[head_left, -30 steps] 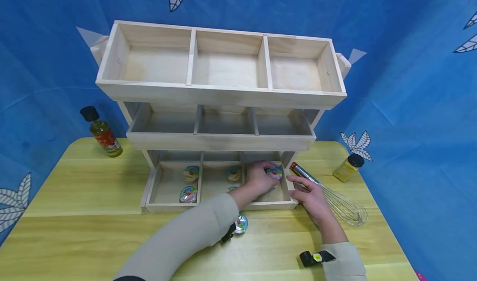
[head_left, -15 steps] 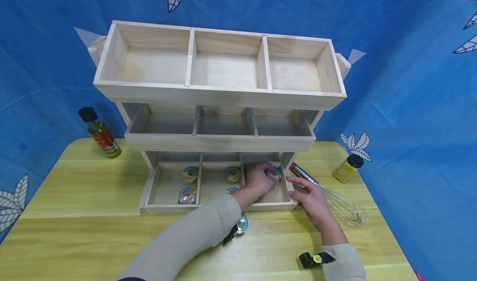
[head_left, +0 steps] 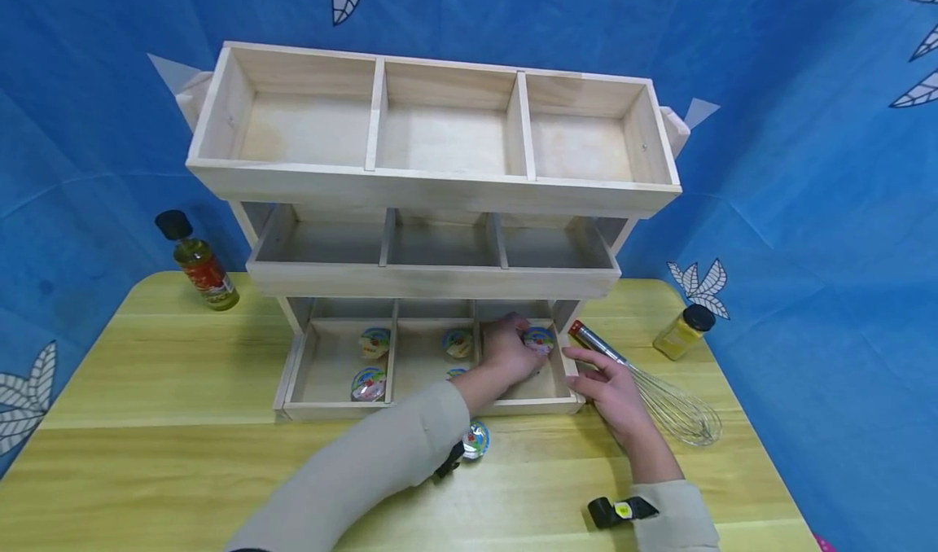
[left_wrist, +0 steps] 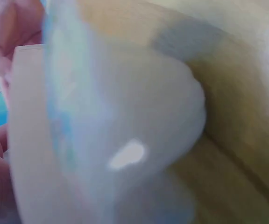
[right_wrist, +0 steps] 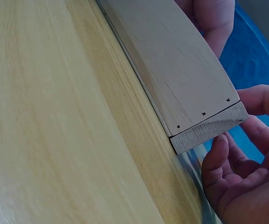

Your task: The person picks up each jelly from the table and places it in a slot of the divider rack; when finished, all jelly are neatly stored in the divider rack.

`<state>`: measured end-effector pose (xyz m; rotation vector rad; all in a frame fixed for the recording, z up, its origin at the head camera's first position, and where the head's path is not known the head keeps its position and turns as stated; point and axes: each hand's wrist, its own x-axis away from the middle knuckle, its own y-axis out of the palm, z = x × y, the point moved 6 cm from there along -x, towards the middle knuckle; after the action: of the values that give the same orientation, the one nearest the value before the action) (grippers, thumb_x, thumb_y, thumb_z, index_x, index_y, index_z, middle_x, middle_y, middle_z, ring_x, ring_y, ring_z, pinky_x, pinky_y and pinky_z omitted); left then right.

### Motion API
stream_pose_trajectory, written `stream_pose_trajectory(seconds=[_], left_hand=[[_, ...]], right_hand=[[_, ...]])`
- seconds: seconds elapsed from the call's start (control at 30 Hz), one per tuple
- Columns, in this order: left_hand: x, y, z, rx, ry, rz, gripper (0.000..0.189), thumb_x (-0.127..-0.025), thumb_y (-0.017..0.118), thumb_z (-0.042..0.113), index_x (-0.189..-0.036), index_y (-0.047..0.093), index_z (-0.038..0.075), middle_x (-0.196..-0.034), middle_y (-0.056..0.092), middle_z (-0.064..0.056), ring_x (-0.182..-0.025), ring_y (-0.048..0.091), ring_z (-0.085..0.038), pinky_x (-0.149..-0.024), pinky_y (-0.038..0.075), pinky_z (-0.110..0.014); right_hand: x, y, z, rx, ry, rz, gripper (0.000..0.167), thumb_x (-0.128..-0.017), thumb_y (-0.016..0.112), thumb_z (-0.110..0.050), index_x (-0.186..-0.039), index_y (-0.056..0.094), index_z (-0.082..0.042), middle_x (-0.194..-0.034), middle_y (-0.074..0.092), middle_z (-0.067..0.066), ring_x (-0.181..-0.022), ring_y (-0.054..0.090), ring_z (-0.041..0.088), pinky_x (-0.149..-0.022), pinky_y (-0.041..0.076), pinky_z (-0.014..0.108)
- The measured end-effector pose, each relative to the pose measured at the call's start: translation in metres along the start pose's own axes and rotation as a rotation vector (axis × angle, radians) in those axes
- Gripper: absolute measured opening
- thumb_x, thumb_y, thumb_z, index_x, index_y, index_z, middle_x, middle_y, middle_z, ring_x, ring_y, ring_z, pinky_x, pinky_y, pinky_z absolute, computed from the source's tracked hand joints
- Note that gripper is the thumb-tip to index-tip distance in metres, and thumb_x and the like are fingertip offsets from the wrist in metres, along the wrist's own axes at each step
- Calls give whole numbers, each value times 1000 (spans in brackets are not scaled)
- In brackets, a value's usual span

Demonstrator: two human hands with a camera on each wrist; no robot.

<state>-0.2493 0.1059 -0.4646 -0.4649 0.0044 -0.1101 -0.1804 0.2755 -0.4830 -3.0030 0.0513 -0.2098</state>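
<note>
In the head view my left hand (head_left: 509, 352) reaches into the right compartment of the bottom tray (head_left: 432, 410) of a wooden rack. Its fingers grip a small cup with a printed lid (head_left: 539, 339) at the compartment's right side. My right hand (head_left: 615, 389) touches the tray's right end wall, index finger at the rim and thumb lower on the outer side; the right wrist view shows these fingers (right_wrist: 260, 99) at the wooden corner. Another lidded cup (head_left: 476, 440) lies on the table beside my left wrist, and a blurred cup (left_wrist: 139, 107) fills the left wrist view.
Pairs of cups sit in the tray's left compartment (head_left: 322, 365) and middle one, partly behind my sleeve. Two higher trays (head_left: 440, 181) overhang it. A whisk (head_left: 670, 401) and a yellow jar (head_left: 685, 330) stand right; a bottle (head_left: 205, 271) stands left.
The cup in my left hand has turned slightly, so its lid shows more upward. My right hand keeps its place at the tray's end.
</note>
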Motion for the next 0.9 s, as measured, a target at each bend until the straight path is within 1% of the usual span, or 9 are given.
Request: stream_pose_trajectory(seconds=[0.17, 0.2, 0.27, 0.33, 0.47, 0.6, 0.7, 0.8, 0.9], left_hand=[[8, -17, 6, 23, -98, -118, 70, -59, 82, -10, -125, 60, 0, -111, 65, -14, -82, 61, -23, -64, 55, -27], [10, -21, 8, 36, -115, -143, 72, -60, 82, -9, -128, 59, 1, -116, 64, -14, -83, 61, -24, -63, 56, -28], [15, -29, 12, 38, -126, -182, 74, -63, 84, -5, -132, 58, 3, -124, 61, -14, -93, 61, -25, -70, 56, -30], [21, -38, 14, 37, -110, -223, 72, -66, 84, -1, -134, 58, 4, -129, 60, -12, -102, 60, -26, -78, 56, -32], [34, -58, 18, 25, -22, -299, 62, -71, 86, 3, -129, 61, 2, -122, 63, -11, -108, 59, -26, -90, 52, -35], [50, -77, 18, 58, 69, -393, 54, -75, 84, 2, -125, 63, -1, -113, 65, -8, -104, 62, -27, -88, 53, -33], [61, -90, 14, 110, 115, -479, 52, -77, 82, 0, -125, 62, -3, -109, 65, -6, -104, 62, -30, -87, 54, -30], [70, -102, 5, 170, 120, -556, 50, -79, 81, -1, -125, 62, -5, -110, 64, -9, -104, 61, -32, -88, 53, -28], [80, -113, -6, 203, 100, -597, 48, -81, 80, 0, -125, 61, -6, -114, 63, -15, -106, 61, -33, -88, 54, -29]], right_hand=[[0, 0, 1, 22, 1, 7, 46, -89, 69, 3, -133, 59, 5, -141, 48, 17, -98, 59, 18, -79, 53, 26], [0, 0, 1, 22, 1, 6, 46, -89, 69, 3, -133, 58, 5, -141, 47, 17, -99, 59, 18, -80, 53, 26], [0, 0, 0, 16, -3, 5, 46, -89, 69, 4, -133, 58, 5, -140, 48, 18, -99, 60, 18, -79, 53, 26], [0, 0, 0, 4, -4, 3, 46, -88, 68, 5, -133, 58, 6, -138, 49, 21, -96, 62, 18, -77, 54, 26], [0, 1, 0, 0, -2, 7, 47, -87, 68, 6, -133, 57, 7, -136, 50, 22, -88, 62, 16, -71, 53, 25], [1, 1, 0, 10, 0, 11, 47, -88, 68, 6, -133, 57, 6, -137, 50, 20, -88, 60, 14, -71, 52, 24], [1, 1, 0, 11, -2, 12, 47, -88, 67, 7, -133, 57, 6, -137, 50, 21, -87, 60, 14, -71, 52, 24], [1, 1, 0, 12, -7, 8, 46, -89, 67, 6, -134, 57, 6, -136, 50, 21, -87, 61, 14, -71, 53, 25], [1, 0, -1, 16, -12, 6, 46, -89, 67, 6, -134, 57, 6, -137, 50, 20, -86, 61, 14, -71, 53, 25]])
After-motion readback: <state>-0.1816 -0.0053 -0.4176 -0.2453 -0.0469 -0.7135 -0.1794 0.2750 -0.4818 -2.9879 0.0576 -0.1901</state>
